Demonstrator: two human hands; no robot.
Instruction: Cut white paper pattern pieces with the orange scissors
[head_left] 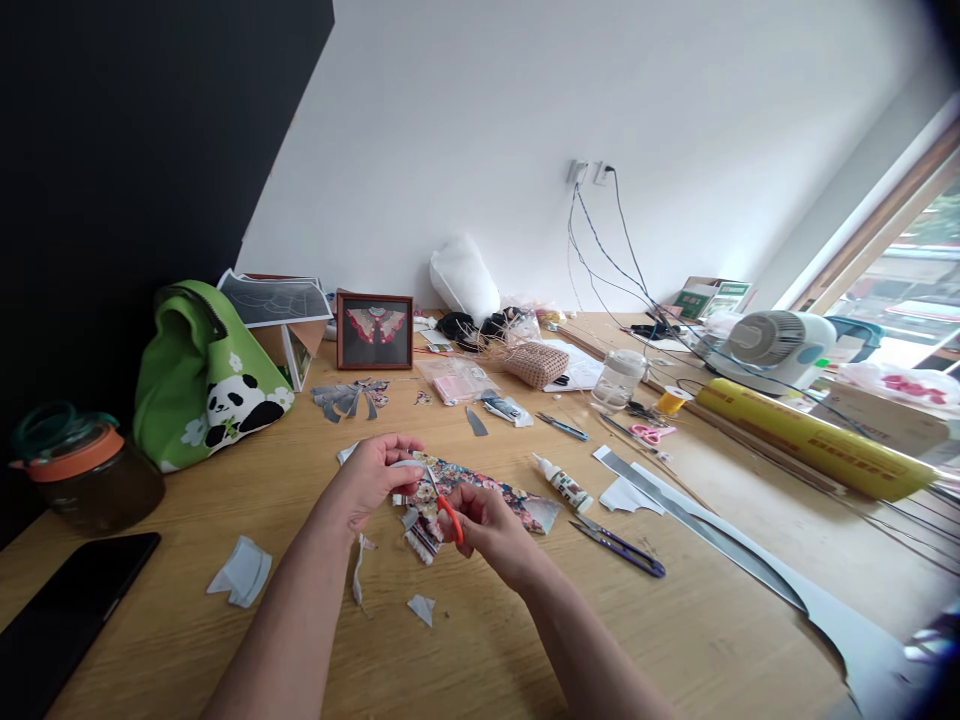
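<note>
My left hand [375, 472] is closed in a pinch on a small white-backed paper piece [409, 466] above the wooden table [525, 640]. My right hand [484, 522] is closed round small orange-handled scissors [448, 515], whose blades point up at that piece. Right under both hands lies a strip of floral patterned paper [510, 497]. White paper offcuts [421, 607] lie just in front of my hands.
A glue bottle [562, 484] and purple snips [622, 548] lie right of my hands. A green panda bag [202, 385], an orange-lidded jar [82, 480] and a black phone [67, 610] sit at the left. A picture frame [374, 331], a glass jar [619, 380], a fan [772, 345] and a yellow roll [817, 440] stand behind.
</note>
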